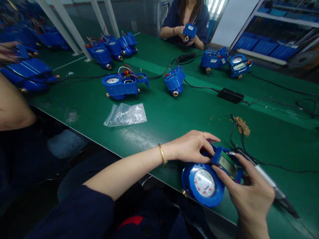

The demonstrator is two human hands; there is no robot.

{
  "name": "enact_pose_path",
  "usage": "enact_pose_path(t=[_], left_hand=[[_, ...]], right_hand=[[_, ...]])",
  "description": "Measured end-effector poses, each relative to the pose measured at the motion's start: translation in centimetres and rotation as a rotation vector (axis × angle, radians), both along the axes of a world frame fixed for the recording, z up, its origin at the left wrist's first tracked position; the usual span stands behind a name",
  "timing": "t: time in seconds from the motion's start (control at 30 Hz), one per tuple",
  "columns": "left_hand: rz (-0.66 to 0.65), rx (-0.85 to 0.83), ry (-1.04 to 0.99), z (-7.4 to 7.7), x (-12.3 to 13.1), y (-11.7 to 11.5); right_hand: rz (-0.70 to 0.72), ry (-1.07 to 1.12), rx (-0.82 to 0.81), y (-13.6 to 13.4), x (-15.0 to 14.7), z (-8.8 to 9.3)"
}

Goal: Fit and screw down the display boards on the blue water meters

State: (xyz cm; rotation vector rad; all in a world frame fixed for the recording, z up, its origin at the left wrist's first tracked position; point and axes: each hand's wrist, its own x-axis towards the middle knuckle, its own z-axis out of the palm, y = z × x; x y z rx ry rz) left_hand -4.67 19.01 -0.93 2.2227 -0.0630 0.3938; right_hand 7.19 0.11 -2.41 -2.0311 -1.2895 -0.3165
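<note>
Hard to see under the left hand [191, 146], resting on the blue water meter [206, 179] at the near edge of the green table [174, 116]. Round white dial, small screen. Right hand [249, 196] gripping screen end and a screwdriver [271, 187].

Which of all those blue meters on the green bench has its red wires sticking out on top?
The blue meter lying just behind the clear plastic bag in the middle of the bench: looped red wires show above its open top. The meter in the person's hands has its display fitted.

Our left hand [191, 146] lies palm-down, fingers curled, over the blue meter [206, 179]; our right hand [249, 196] cups its near-right side.
</note>
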Motion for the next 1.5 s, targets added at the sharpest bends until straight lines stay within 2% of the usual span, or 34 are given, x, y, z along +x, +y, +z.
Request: enact_pose_path(t=[0.2, 0.43, 0.57, 0.63, 0.87, 1.1, 1.23, 1.4, 1.5], left_hand=[[0.108, 0.000, 0.069, 0.4, 0.1, -0.9], [0.378, 0.156, 0.114, 0.0, 0.0, -3.3], [0.245, 0.157, 0.102, 0.5, -0.3, -2.5], [0.221, 0.157, 0.115, 0.6, -0.4, -2.2], [0.420, 0.127, -0.004, -0.8, -0.1, -3.7], [0.386, 0.258, -0.134, -1.4, -2.8, -4.1], [0.364, 0.305, -0.088, -1.2, -4.1, -4.6], [0.307, 0.244, 0.014, -0.9, -4.3, -4.7], [0.306, 0.096, -0.072, -1.1, -4.2, -4.4]], right_hand=[[0.003, 0.007, 0.004, 0.0, 0.1, -0.2], [0.019, -0.002, -0.005, 0.0, 0.2, -0.1], [0.018, -0.011, -0.008, 0.0, 0.2, -0.1], [0.014, -0.017, -0.002, 0.0, 0.2, -0.2], [-0.008, 0.014, -0.019, -0.1, 0.1, -0.3], [-0.024, 0.006, -0.014, -0.2, -0.1, -0.2], [-0.010, -0.006, -0.016, -0.2, 0.0, -0.2], [0.025, -0.014, -0.023, -0.1, 0.0, -0.1], [0.042, 0.021, -0.030, 0.0, -0.1, 0.0]])
